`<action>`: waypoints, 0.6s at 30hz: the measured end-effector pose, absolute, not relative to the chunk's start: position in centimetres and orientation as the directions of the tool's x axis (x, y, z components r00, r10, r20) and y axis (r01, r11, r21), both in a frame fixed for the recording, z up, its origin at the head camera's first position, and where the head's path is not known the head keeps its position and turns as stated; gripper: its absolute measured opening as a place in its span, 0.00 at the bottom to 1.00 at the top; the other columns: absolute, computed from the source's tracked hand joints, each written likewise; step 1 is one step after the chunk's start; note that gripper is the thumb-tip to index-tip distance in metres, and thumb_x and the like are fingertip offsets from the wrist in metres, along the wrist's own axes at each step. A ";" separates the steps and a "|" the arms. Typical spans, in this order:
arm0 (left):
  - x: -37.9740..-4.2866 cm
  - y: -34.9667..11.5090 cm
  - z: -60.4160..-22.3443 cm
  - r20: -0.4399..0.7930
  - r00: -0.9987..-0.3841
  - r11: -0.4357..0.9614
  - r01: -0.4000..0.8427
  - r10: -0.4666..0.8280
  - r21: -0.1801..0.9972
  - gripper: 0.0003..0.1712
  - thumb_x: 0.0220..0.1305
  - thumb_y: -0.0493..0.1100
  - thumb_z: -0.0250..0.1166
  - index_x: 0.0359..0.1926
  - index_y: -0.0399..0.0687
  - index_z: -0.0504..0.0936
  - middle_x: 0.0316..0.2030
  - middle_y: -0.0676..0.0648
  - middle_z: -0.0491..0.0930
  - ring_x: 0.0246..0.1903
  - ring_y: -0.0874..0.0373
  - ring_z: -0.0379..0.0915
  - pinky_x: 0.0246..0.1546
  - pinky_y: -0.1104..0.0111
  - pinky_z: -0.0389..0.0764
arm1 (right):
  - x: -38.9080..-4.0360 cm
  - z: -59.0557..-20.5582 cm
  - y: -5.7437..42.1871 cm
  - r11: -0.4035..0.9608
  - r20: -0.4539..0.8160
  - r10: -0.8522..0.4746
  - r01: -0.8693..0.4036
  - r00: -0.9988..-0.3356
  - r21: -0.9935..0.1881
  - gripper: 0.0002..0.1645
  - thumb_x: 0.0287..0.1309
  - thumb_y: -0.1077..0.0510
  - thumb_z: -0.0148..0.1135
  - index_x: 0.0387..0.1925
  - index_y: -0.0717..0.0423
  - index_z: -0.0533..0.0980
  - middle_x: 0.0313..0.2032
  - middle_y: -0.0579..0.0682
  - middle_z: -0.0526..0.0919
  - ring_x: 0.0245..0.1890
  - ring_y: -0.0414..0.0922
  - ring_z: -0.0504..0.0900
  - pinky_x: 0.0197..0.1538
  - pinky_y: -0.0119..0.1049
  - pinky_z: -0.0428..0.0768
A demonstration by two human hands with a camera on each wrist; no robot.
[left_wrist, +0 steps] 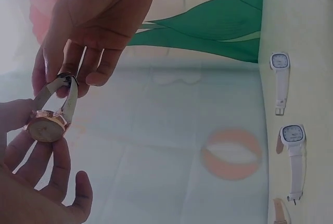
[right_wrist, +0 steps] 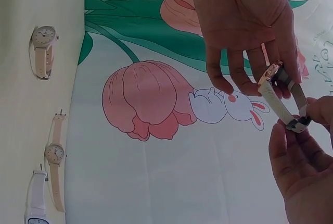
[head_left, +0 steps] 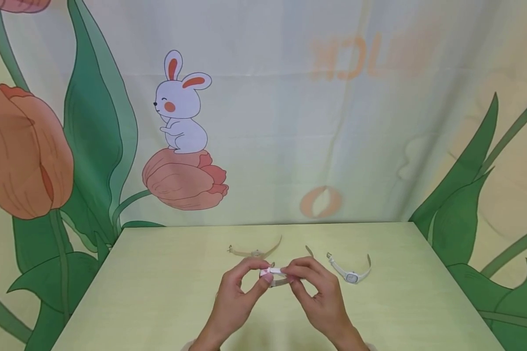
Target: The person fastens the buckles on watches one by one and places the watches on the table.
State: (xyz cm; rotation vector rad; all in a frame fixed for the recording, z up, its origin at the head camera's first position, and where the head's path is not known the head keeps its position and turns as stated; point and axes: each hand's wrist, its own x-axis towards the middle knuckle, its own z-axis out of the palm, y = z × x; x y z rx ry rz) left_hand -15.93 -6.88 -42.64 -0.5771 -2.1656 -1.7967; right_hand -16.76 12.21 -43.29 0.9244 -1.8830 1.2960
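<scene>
The watch case (left_wrist: 47, 127) is rose-gold, its strap (right_wrist: 276, 103) white, the backdrop (head_left: 263, 136) patterned with orange tulips (head_left: 26, 151).

Blurred orange lettering (head_left: 361, 58) and faint green writing (right_wrist: 323, 57) on the printed backdrop (head_left: 268, 122) cannot be read surely. The rose-gold wristwatch (left_wrist: 46, 129) shows no legible numerals.

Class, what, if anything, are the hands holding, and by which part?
A wristwatch with a pale strap: the left hand holds it by the rose-gold case, the right hand by the strap, away from the case.
</scene>
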 end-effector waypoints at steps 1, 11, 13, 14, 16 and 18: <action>-16.0 -6.9 -42.7 0.459 -0.878 0.159 0.476 0.132 0.865 0.08 0.64 0.44 0.67 0.45 0.58 0.84 0.43 0.56 0.84 0.50 0.61 0.77 0.59 0.63 0.73 | -16.8 -43.3 12.2 0.262 0.831 -0.184 -0.841 -0.525 -0.473 0.20 0.51 0.76 0.64 0.42 0.54 0.83 0.39 0.49 0.82 0.36 0.39 0.80 0.41 0.24 0.78; -15.9 -6.9 -42.8 0.500 -0.856 0.158 0.516 0.128 0.842 0.10 0.60 0.44 0.71 0.44 0.58 0.88 0.38 0.56 0.85 0.46 0.62 0.77 0.53 0.68 0.76 | -16.7 -43.4 12.1 0.264 0.833 -0.198 -0.846 -0.517 -0.463 0.19 0.51 0.77 0.64 0.41 0.55 0.84 0.38 0.49 0.80 0.35 0.40 0.79 0.40 0.23 0.78; -15.9 -6.9 -42.8 0.478 -0.869 0.153 0.494 0.127 0.856 0.10 0.60 0.45 0.71 0.44 0.58 0.88 0.37 0.56 0.85 0.45 0.62 0.78 0.53 0.68 0.76 | -16.8 -43.5 12.1 0.264 0.830 -0.198 -0.844 -0.522 -0.467 0.19 0.51 0.77 0.64 0.40 0.56 0.84 0.38 0.50 0.80 0.35 0.40 0.79 0.40 0.23 0.78; -15.8 -6.8 -42.8 0.468 -0.874 0.149 0.483 0.128 0.863 0.10 0.60 0.45 0.71 0.44 0.58 0.88 0.37 0.55 0.85 0.45 0.62 0.78 0.53 0.67 0.76 | -16.8 -43.6 12.1 0.263 0.828 -0.197 -0.842 -0.525 -0.471 0.19 0.50 0.77 0.64 0.40 0.56 0.84 0.38 0.50 0.80 0.35 0.40 0.79 0.40 0.22 0.78; -15.8 -6.8 -42.8 0.442 -0.888 0.144 0.457 0.126 0.878 0.10 0.60 0.46 0.70 0.44 0.58 0.87 0.38 0.55 0.85 0.44 0.62 0.78 0.54 0.67 0.75 | -16.8 -43.7 12.0 0.264 0.825 -0.196 -0.838 -0.531 -0.477 0.19 0.49 0.78 0.65 0.41 0.57 0.83 0.38 0.51 0.81 0.35 0.41 0.79 0.40 0.23 0.78; -15.9 -6.8 -42.8 0.410 -0.905 0.118 0.421 0.111 0.899 0.09 0.61 0.46 0.70 0.43 0.56 0.87 0.38 0.54 0.85 0.44 0.61 0.79 0.54 0.68 0.76 | -16.8 -43.8 11.9 0.267 0.811 -0.194 -0.826 -0.551 -0.497 0.21 0.49 0.77 0.66 0.44 0.58 0.82 0.39 0.52 0.82 0.35 0.42 0.81 0.41 0.24 0.80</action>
